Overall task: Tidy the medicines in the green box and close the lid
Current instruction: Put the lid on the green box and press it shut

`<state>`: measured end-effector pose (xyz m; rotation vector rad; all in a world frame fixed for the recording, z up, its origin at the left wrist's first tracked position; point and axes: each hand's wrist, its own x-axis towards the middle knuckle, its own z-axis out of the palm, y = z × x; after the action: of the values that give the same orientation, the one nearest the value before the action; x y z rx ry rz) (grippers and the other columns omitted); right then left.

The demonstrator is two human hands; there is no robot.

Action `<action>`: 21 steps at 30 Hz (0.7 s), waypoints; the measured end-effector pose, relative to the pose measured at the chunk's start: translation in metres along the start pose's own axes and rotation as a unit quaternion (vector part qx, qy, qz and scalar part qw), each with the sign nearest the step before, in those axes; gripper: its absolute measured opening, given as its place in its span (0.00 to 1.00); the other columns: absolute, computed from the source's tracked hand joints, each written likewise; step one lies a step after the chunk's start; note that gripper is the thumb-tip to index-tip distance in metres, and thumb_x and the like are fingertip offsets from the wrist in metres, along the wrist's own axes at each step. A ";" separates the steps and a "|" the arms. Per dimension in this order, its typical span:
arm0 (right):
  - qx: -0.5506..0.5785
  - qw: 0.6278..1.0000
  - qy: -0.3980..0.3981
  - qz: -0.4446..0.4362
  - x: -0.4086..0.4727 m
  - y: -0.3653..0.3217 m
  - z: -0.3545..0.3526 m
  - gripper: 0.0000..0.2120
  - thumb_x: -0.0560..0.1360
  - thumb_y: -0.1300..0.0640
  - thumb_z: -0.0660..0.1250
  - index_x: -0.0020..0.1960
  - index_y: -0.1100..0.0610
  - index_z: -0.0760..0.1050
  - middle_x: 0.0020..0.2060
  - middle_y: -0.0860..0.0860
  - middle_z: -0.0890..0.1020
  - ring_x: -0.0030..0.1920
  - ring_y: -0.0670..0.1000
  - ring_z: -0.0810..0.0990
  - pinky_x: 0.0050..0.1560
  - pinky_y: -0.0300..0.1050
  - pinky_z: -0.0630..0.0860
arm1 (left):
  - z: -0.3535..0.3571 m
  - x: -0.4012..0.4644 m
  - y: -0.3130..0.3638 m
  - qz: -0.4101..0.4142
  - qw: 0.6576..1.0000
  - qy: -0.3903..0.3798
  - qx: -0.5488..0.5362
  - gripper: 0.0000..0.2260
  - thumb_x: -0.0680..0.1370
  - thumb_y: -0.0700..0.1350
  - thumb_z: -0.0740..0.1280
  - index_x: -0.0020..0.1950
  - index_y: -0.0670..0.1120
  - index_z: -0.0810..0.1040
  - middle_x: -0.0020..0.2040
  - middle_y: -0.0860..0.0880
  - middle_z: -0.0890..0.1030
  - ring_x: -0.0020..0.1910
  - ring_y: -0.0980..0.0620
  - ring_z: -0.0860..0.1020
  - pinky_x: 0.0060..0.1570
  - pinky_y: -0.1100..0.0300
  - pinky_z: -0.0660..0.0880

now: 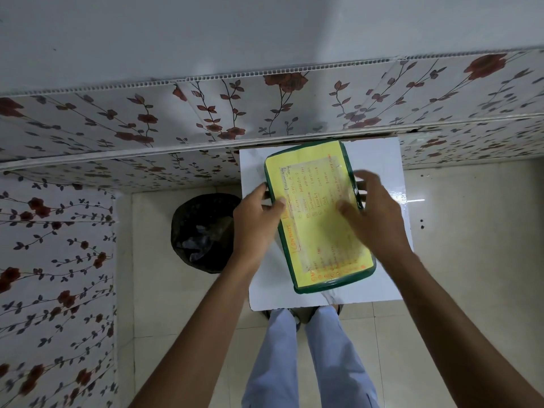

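My left hand [256, 222] grips the green box [321, 214] at its nine o'clock edge, thumb lying over the lid's rim and fingers curled down the side wall. My right hand [374, 216] is on the three o'clock edge, thumb pressed flat on the yellow sheet [321, 207] that covers the lid, fingers spread past the rim; it is blurred, so I cannot tell whether those fingers actually clamp the side or only rest against it. The lid sits down on the box, and the sheet carries orange and dark handwriting too smeared for me to read. The box lies on a white table [379, 160], slightly skewed, its long axis running roughly from twelve to six o'clock. At nine o'clock of the table, on the tiled floor [471, 290], stands a black bin [203, 231]. At six o'clock, under the table's near edge, my light blue trousers [309, 363] show. A flower-patterned wall [147, 119] fills twelve o'clock.
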<state>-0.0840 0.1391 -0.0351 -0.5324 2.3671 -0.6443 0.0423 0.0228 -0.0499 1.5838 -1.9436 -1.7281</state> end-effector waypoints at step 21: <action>0.102 0.985 -0.087 0.112 0.107 -0.038 -0.009 0.11 0.79 0.51 0.57 0.49 0.58 0.72 0.37 0.49 0.75 0.48 0.54 0.76 0.45 0.46 0.73 | -0.004 0.076 0.026 -0.113 0.989 0.060 -0.078 0.10 0.73 0.39 0.67 0.33 0.47 0.76 0.44 0.43 0.82 0.47 0.44 0.81 0.51 0.46 0.80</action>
<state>-0.1596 0.0570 -0.0562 -0.2191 2.1263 -0.6975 -0.0057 -0.0387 -0.0684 1.8600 -1.5856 -1.7673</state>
